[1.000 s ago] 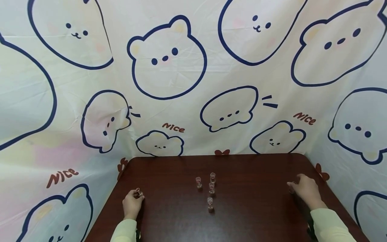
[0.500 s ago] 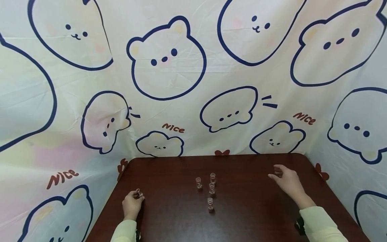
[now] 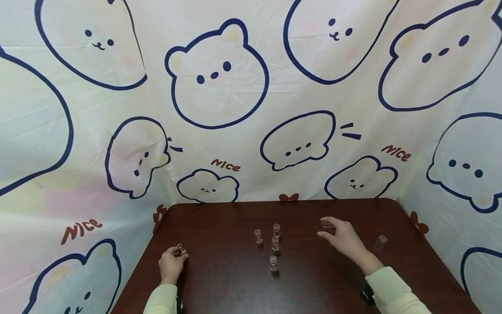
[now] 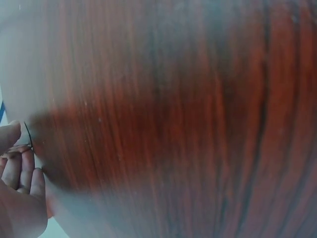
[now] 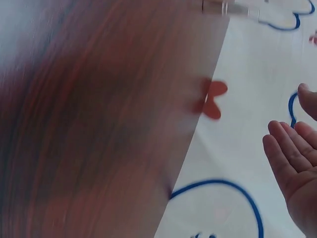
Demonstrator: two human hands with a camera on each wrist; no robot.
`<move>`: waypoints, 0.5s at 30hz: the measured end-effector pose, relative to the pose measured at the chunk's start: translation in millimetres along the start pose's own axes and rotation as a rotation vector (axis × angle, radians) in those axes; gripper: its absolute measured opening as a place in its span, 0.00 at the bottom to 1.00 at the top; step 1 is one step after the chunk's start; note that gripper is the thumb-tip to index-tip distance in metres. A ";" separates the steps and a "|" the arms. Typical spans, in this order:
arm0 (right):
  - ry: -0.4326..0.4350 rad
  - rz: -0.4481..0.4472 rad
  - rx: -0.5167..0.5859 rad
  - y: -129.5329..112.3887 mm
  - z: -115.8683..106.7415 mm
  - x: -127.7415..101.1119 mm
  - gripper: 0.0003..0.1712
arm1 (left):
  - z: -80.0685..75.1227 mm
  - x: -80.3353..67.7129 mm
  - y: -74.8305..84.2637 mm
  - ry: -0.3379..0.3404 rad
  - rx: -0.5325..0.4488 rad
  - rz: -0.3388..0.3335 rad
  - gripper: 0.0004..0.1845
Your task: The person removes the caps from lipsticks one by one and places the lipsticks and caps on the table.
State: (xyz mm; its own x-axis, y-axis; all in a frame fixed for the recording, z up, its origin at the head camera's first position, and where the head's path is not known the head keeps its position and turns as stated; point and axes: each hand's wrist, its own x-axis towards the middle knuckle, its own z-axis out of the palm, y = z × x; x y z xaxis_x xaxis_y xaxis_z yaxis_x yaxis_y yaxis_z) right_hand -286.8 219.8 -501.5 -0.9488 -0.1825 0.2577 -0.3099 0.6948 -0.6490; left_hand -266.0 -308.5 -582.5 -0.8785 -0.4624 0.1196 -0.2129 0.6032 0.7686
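Counting the small clear cups gives six: four stand clustered at the middle of the table [image 3: 219, 279], namely one at the back left [image 3: 257, 236], one at the back right [image 3: 276, 229], one just in front of that [image 3: 275, 244] and one nearest the person [image 3: 273, 263]; a fifth cup [image 3: 380, 242] stands alone near the right edge, and a sixth cup [image 3: 181, 249] sits at the left hand [image 3: 171, 264]. Each cup is tiny, transparent and upright, and those in the cluster show a reddish tint at the base, though whether that is their contents or the wood seen through them cannot be told. The left hand rests on the table near its left edge with fingers curled, pinching the sixth cup at its fingertips. The right hand [image 3: 343, 239] hovers above the wood between the cluster and the lone fifth cup, touching neither, its fingers loosely spread and holding nothing; the right wrist view shows its open palm [image 5: 297, 163]. Both sleeves are pale yellow-green. A dark reddish-brown wooden table with rounded corners bears everything, and a cream backdrop cloth [image 3: 219, 131] printed with blue-outlined bear faces and the word "Nice" hangs behind and to both sides.
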 end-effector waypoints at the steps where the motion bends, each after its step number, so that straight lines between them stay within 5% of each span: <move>1: -0.010 -0.007 0.006 -3.2 4.6 -0.3 0.26 | -0.1 0.0 0.0 0.002 -0.001 0.000 0.16; 15: -0.188 -0.143 0.083 -38.8 53.9 -9.8 0.20 | -0.5 -1.4 0.8 0.008 -0.013 0.000 0.14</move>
State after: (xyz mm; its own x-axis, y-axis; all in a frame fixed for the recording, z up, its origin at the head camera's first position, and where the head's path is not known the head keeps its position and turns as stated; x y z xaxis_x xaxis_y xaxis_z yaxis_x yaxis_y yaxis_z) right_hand -268.7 157.2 -517.5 -0.8871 -0.4067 0.2186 -0.4386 0.5943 -0.6742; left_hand -264.8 -307.7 -581.8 -0.8751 -0.4675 0.1249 -0.2070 0.5949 0.7767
